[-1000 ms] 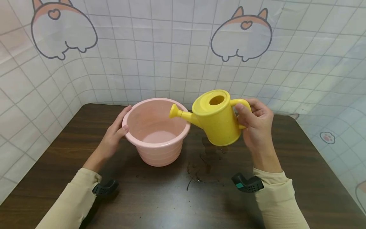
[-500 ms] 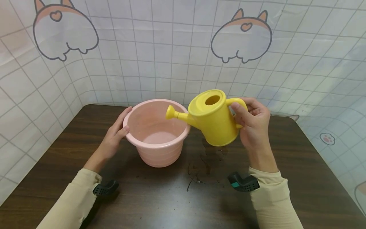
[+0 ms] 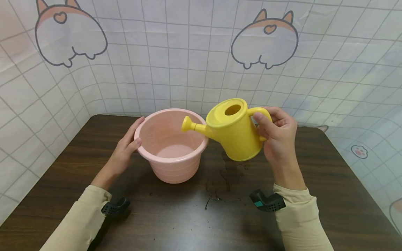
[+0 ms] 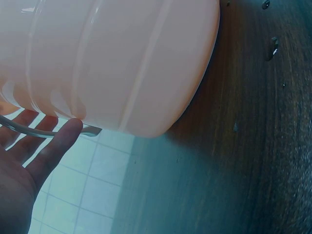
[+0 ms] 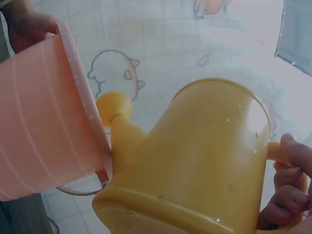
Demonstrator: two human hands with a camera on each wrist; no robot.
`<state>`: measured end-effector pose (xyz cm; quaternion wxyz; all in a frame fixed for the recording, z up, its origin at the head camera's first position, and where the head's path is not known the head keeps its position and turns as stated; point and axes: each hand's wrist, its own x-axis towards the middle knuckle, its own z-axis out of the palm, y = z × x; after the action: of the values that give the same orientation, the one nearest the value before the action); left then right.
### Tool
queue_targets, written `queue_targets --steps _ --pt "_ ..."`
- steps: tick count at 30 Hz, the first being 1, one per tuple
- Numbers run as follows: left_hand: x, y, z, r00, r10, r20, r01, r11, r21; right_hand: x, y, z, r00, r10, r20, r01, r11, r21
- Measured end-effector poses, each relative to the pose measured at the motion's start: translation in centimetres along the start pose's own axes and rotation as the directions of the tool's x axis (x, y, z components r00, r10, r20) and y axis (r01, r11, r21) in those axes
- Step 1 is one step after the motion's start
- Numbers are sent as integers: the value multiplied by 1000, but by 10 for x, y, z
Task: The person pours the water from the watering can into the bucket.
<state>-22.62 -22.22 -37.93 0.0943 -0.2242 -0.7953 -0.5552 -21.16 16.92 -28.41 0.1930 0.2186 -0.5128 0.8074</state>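
A pink plastic bucket (image 3: pixel 176 170) with a thin grey handle (image 4: pixel 29 130) stands on the dark table. My left hand (image 3: pixel 120 153) rests against its left side, fairly straight fingers and thumb spread along the outer wall near the rim. With my right hand (image 3: pixel 279 136) I grip the handle of a yellow watering can (image 3: pixel 242 139), fingers curled through the loop and thumb on top. The can is raised above the table and tilted left. Its spout (image 3: pixel 188 124) reaches over the bucket's right rim, and no stream of water shows from it.
Wet streaks and drops (image 3: pixel 216 197) lie on the dark wooden table (image 3: pixel 176 226) between bucket and can. White grid-patterned cloth (image 3: pixel 176 69) with cartoon animals hangs behind and along both sides. A black device sits on each wrist.
My right hand has moved the watering can slightly left, its spout going further over the bucket and the can tilting a bit more. In the last half second little differs. The left hand stays put.
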Motion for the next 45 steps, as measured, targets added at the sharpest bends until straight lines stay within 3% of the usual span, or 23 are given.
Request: queue_targets --steps 36,45 --pt "3 1 -1 999 32 13 -31 999 -19 3 5 -6 1000 -16 -5 16 1000 0" --pt "1 -1 -1 1000 11 3 -11 1000 -19 2 5 -6 1000 -6 18 5 1000 12"
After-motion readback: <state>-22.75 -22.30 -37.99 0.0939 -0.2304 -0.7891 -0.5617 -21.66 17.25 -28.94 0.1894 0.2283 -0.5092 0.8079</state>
